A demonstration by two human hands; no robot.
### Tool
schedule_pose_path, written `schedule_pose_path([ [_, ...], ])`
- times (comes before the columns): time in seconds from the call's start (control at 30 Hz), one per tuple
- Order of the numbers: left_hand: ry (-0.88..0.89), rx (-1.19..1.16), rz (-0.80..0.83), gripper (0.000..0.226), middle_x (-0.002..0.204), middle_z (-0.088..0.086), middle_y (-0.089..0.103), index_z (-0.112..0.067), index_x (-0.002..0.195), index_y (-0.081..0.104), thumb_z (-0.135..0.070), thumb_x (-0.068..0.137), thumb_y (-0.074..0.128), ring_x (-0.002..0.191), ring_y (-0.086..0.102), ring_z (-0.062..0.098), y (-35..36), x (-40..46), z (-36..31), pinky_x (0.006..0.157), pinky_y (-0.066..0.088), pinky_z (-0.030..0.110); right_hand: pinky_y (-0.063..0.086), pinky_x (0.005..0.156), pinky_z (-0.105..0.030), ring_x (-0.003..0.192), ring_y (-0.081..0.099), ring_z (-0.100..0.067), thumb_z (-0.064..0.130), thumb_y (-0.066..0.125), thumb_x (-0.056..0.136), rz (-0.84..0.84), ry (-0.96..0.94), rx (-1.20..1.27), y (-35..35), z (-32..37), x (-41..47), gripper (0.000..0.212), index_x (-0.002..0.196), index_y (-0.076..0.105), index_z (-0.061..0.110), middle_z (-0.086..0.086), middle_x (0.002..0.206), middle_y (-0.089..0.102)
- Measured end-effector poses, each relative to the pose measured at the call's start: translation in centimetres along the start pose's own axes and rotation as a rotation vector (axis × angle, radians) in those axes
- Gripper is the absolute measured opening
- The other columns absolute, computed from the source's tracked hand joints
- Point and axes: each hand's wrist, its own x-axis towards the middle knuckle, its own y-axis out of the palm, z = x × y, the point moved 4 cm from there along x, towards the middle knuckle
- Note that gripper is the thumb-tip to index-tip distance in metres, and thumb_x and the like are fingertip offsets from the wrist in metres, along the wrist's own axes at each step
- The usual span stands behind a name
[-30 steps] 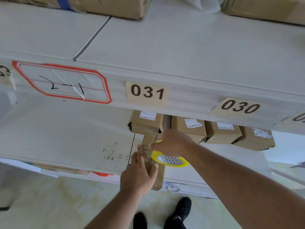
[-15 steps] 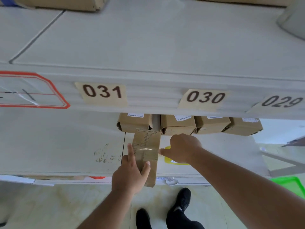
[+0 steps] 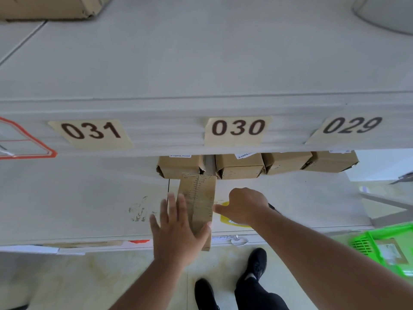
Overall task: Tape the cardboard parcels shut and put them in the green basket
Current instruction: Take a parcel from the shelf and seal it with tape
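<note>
We see the green basket (image 3: 366,242) at far right holding one parcel (image 3: 390,251), while our left hand (image 3: 178,231) lies flat with fingers spread on the long parcel (image 3: 199,198) on the shelf (image 3: 89,198), our right hand (image 3: 243,206) curled over the yellow tape roll (image 3: 225,218) just right of it.

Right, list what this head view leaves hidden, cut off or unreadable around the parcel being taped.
- Yellow tape roll: mostly hidden under the right hand; whether that hand grips it is unclear.
- Back row of parcels: tops and labels cut off by the upper shelf edge.
- Long parcel: print blurred; near end covered by the left hand.
- Green basket: cut by the right frame edge.
</note>
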Motion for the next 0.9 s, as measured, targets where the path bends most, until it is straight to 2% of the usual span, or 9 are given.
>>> schedule_pose_path([
  [0.03, 0.034, 0.024, -0.002, 0.111, 0.168, 0.005, -0.029, -0.028, 0.16, -0.023, -0.095, 0.079, 0.013, 0.158, -0.013, 0.031, 0.1, -0.1, -0.9, 0.125, 0.005, 0.062, 0.043, 0.066, -0.031, 0.084, 0.06, -0.021, 0.082, 0.048, 0.088, 0.002, 0.005, 0.011, 0.1, 0.0, 0.1, 0.057, 0.078, 0.048, 0.026, 0.008, 0.082, 0.058],
  [0.1, 0.057, 0.025, 0.034, 0.109, 0.165, 0.002, -0.036, -0.034, 0.158, -0.027, -0.092, 0.08, 0.022, 0.155, -0.022, 0.034, 0.8, -0.2, -2.2, 0.122, 0.008, 0.064, 0.043, 0.066, -0.031, 0.084, 0.061, -0.02, 0.083, 0.047, 0.087, 0.007, 0.007, 0.022, 0.4, -0.1, 0.2, 0.058, 0.078, 0.049, 0.025, 0.007, 0.082, 0.06],
  [0.2, 0.033, 0.008, 0.034, 0.103, 0.166, 0.0, -0.032, -0.036, 0.16, -0.019, -0.074, 0.084, 0.04, 0.155, -0.014, 0.037, 1.0, -0.1, -2.7, 0.112, 0.035, 0.058, 0.043, 0.065, -0.032, 0.081, 0.059, -0.018, 0.083, 0.049, 0.087, 0.005, 0.0, 0.101, 0.7, -0.4, 0.1, 0.062, 0.084, 0.057, 0.021, 0.006, 0.083, 0.061],
  [0.33, 0.044, -0.097, 0.016, 0.1, 0.169, -0.006, -0.022, -0.037, 0.161, -0.011, -0.066, 0.082, 0.042, 0.154, 0.0, 0.031, 0.3, -0.4, -2.2, 0.109, 0.04, 0.053, 0.042, 0.063, -0.031, 0.081, 0.059, -0.015, 0.08, 0.054, 0.086, 0.063, -0.025, 0.232, 0.4, -1.0, -0.4, 0.059, 0.085, 0.062, 0.022, 0.005, 0.086, 0.062],
  [0.47, 0.02, -0.597, 0.073, 0.099, 0.169, -0.022, 0.003, -0.041, 0.163, 0.008, -0.057, 0.077, 0.053, 0.153, 0.014, 0.01, -0.3, 0.1, -0.9, 0.122, 0.03, 0.043, 0.052, 0.071, -0.033, 0.079, 0.068, -0.015, 0.069, 0.066, 0.082, 0.069, -0.104, 0.454, -2.8, -2.2, -1.3, 0.046, 0.087, 0.07, 0.023, 0.003, 0.085, 0.071],
  [0.57, 0.006, -0.898, 0.205, 0.089, 0.164, -0.025, 0.023, -0.041, 0.162, 0.018, -0.041, 0.087, 0.065, 0.15, 0.026, 0.004, 0.4, 0.5, 0.0, 0.123, 0.028, 0.035, 0.055, 0.076, -0.032, 0.084, 0.069, -0.013, 0.06, 0.072, 0.084, 0.081, -0.175, 0.539, -4.4, -1.9, -1.6, 0.033, 0.092, 0.074, 0.029, 0.007, 0.087, 0.073],
  [0.7, 0.032, -0.829, 0.16, 0.055, 0.14, -0.027, 0.056, -0.055, 0.148, 0.035, -0.044, 0.097, 0.052, 0.128, 0.056, 0.008, 0.9, 1.1, 1.1, 0.1, 0.049, 0.028, 0.055, 0.08, -0.036, 0.087, 0.067, -0.017, 0.073, 0.067, 0.081, 0.068, -0.182, 0.46, -3.4, 1.7, -1.2, 0.052, 0.092, 0.071, 0.022, 0.002, 0.09, 0.071],
  [0.8, -0.051, -0.706, 0.093, 0.056, 0.143, -0.014, 0.054, -0.043, 0.16, 0.026, -0.042, 0.106, 0.043, 0.13, 0.057, 0.018, 1.9, 2.0, 2.6, 0.104, 0.049, 0.036, 0.05, 0.073, -0.034, 0.085, 0.063, -0.016, 0.081, 0.058, 0.081, 0.006, -0.193, 0.406, -3.1, 4.5, -0.7, 0.059, 0.088, 0.066, 0.023, 0.004, 0.088, 0.066],
  [0.9, -0.118, -0.688, 0.12, 0.044, 0.126, -0.002, 0.065, -0.035, 0.153, 0.04, -0.036, 0.109, 0.039, 0.113, 0.062, 0.021, 3.0, 2.9, 3.8, 0.09, 0.049, 0.034, 0.049, 0.068, -0.033, 0.084, 0.065, -0.017, 0.086, 0.052, 0.081, 0.033, -0.21, 0.42, -2.6, 6.4, -0.1, 0.062, 0.087, 0.064, 0.025, 0.007, 0.083, 0.066],
])
